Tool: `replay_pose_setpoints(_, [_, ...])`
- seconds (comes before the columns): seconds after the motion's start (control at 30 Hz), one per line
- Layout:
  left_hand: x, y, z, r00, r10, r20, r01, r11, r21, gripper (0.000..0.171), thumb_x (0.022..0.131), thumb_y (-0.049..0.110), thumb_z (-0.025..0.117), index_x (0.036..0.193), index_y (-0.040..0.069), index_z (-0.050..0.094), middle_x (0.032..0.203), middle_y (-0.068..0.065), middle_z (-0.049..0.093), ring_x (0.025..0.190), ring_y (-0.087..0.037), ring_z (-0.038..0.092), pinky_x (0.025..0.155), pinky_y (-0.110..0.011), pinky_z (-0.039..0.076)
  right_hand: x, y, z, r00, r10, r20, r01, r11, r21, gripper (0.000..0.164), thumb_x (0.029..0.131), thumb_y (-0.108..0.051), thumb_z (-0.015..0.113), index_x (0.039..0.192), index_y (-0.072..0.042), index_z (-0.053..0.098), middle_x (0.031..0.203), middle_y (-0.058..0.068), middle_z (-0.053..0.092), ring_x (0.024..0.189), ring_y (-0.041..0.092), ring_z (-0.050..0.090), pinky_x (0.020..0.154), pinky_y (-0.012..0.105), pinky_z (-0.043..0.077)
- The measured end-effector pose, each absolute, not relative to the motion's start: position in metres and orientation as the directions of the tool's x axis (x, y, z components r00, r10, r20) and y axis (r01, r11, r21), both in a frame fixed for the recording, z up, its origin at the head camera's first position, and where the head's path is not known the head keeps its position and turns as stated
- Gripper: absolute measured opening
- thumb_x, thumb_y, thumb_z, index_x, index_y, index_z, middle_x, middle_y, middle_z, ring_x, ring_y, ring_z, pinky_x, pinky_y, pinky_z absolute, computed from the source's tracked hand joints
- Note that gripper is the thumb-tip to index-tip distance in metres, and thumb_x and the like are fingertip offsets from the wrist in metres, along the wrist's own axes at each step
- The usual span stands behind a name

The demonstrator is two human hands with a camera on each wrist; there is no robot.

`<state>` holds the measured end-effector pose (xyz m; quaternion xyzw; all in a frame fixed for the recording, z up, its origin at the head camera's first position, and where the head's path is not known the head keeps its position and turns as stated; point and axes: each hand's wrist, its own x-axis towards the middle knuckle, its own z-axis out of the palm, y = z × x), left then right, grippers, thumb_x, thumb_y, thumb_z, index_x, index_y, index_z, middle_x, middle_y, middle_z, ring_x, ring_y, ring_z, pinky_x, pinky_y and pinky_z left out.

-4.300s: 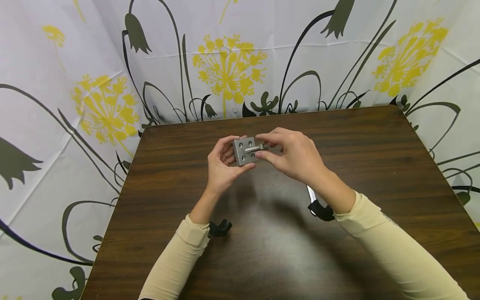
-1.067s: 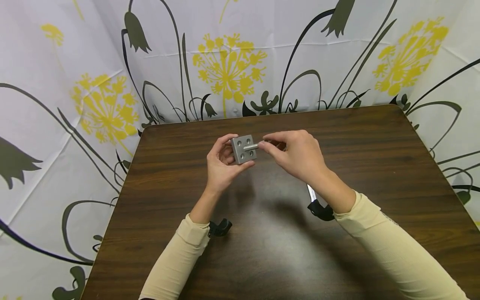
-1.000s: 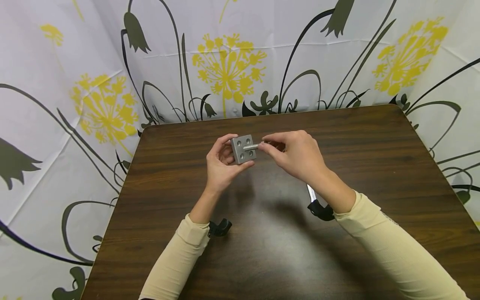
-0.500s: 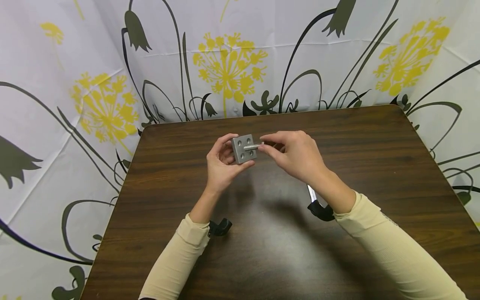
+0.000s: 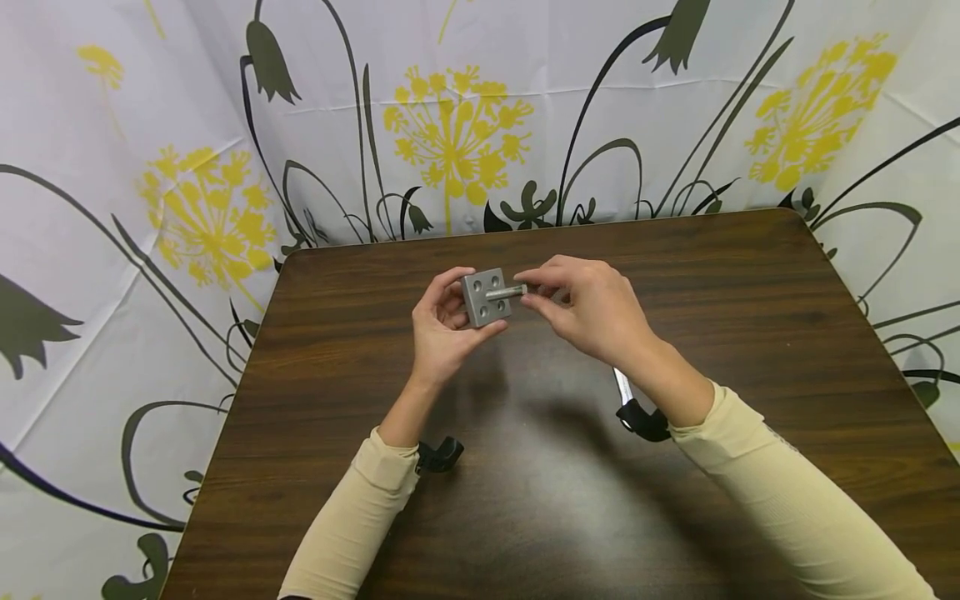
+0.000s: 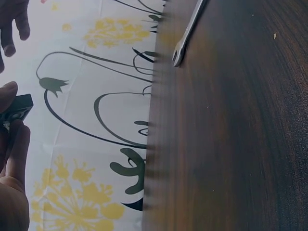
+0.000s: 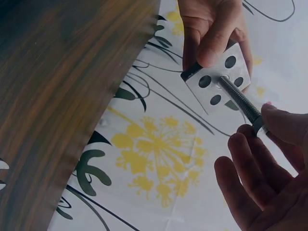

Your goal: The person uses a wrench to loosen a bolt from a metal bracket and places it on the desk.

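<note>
My left hand [image 5: 442,337] grips a square grey metal block [image 5: 480,312] by its edges, above the table. Several round holes mark its face, and a threaded bolt [image 5: 504,293] sticks out from the middle. At the bolt's outer end my right hand [image 5: 596,308] pinches with thumb and forefinger. The right wrist view has the thread [image 7: 238,98] bare between block and fingers. A collar [image 7: 260,126] sits by those fingertips; whether it is a nut or the bolt's head, I cannot tell. Only part of the block [image 6: 19,107] shows in the left wrist view.
An open-ended wrench [image 6: 187,33] lies on the brown wooden table [image 5: 337,333]; in the head view the right forearm partly covers it. Black wrist mounts [image 5: 643,421] sit under both forearms. A flower-patterned curtain [image 5: 585,108] hangs behind and beside the table.
Both hands keep their places. My right fingers have shifted slightly around the bolt's outer end, and its tip shows more than a second ago. The block has hardly moved.
</note>
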<state>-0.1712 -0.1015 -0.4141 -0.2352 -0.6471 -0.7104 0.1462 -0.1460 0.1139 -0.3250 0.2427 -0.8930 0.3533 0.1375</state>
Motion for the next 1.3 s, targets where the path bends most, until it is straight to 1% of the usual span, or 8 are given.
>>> replay_pose_setpoints(0.2, [-0.1701,-0.1018,-0.4133,-0.842,0.095,0.531,0.521,-0.112,0.846,0.076,0.061,-0.021,0.082,0.128,-0.002,0.053,0.111,-0.02,0.064,0.1,-0.031,0.066,0.079,-0.042,0.058,-0.1461,0.1125,-0.3255,-0.869,-0.279,0.409,-0.484,0.65,-0.586,0.027,0.088,-0.034,0.075,0.11,-0.019,0.076,0.085,-0.009,0.071,0.069,0.006,0.064,0.055,0.033,0.047])
replay_pose_setpoints(0.43, [-0.1712,-0.1015,-0.4139,-0.845,0.102,0.525,0.514,-0.115,0.85,0.076,0.061,-0.022,0.082,0.128,-0.002,0.053,0.112,-0.018,0.063,0.102,-0.031,0.066,0.079,-0.042,0.057,-0.1459,0.1155,-0.3261,-0.83,-0.342,0.441,-0.553,0.616,-0.562,0.026,0.086,-0.023,0.078,0.111,-0.018,0.075,0.092,-0.008,0.069,0.071,0.008,0.064,0.06,0.031,0.05])
replay_pose_setpoints(0.6, [-0.1705,-0.1007,-0.4129,-0.842,0.1,0.529,0.519,-0.11,0.847,0.076,0.061,-0.021,0.082,0.128,-0.001,0.054,0.113,-0.018,0.064,0.101,-0.031,0.066,0.079,-0.042,0.058,-0.1459,0.1136,-0.3257,-0.865,-0.267,0.425,-0.488,0.65,-0.583,0.026,0.089,-0.035,0.074,0.109,-0.019,0.077,0.084,-0.009,0.071,0.068,0.007,0.063,0.054,0.033,0.046])
replay_pose_setpoints(0.73, [-0.1704,-0.0993,-0.4117,-0.844,0.095,0.528,0.518,-0.116,0.848,0.076,0.061,-0.022,0.082,0.128,0.0,0.054,0.113,-0.019,0.063,0.1,-0.03,0.066,0.079,-0.042,0.058,-0.1458,0.1148,-0.3251,-0.854,-0.298,0.427,-0.51,0.642,-0.572,0.021,0.088,-0.026,0.075,0.108,-0.018,0.077,0.087,-0.008,0.071,0.07,0.008,0.063,0.057,0.033,0.047])
replay_pose_setpoints(0.83, [-0.1709,-0.0982,-0.4111,-0.847,0.093,0.524,0.512,-0.123,0.85,0.076,0.061,-0.022,0.082,0.128,0.0,0.054,0.113,-0.019,0.064,0.101,-0.03,0.065,0.079,-0.042,0.058,-0.1455,0.1162,-0.3253,-0.825,-0.339,0.452,-0.557,0.618,-0.554,0.026,0.086,-0.022,0.078,0.112,-0.017,0.075,0.093,-0.007,0.069,0.071,0.008,0.065,0.059,0.032,0.05])
replay_pose_setpoints(1.03, [-0.171,-0.0974,-0.4107,-0.848,0.091,0.522,0.511,-0.12,0.851,0.075,0.061,-0.021,0.082,0.127,0.0,0.055,0.113,-0.019,0.064,0.1,-0.03,0.066,0.077,-0.042,0.058,-0.1461,0.1157,-0.3255,-0.875,-0.247,0.416,-0.464,0.67,-0.579,0.026,0.09,-0.038,0.071,0.107,-0.02,0.077,0.082,-0.009,0.071,0.068,0.006,0.063,0.054,0.034,0.045])
replay_pose_setpoints(1.17, [-0.1713,-0.0976,-0.4113,-0.85,0.089,0.518,0.507,-0.121,0.853,0.075,0.06,-0.022,0.082,0.127,-0.001,0.055,0.113,-0.019,0.064,0.1,-0.029,0.066,0.078,-0.041,0.058,-0.1466,0.1173,-0.3258,-0.851,-0.313,0.422,-0.517,0.645,-0.563,0.02,0.09,-0.026,0.074,0.107,-0.018,0.077,0.085,-0.008,0.07,0.07,0.007,0.062,0.057,0.033,0.047])
replay_pose_setpoints(1.3, [-0.1714,-0.0979,-0.4119,-0.848,0.089,0.523,0.512,-0.123,0.85,0.076,0.06,-0.022,0.082,0.127,-0.002,0.054,0.113,-0.019,0.064,0.101,-0.03,0.066,0.08,-0.042,0.057,-0.1472,0.1179,-0.3264,-0.815,-0.345,0.465,-0.572,0.606,-0.553,0.027,0.087,-0.023,0.077,0.113,-0.017,0.075,0.091,-0.008,0.069,0.073,0.007,0.064,0.059,0.031,0.05])
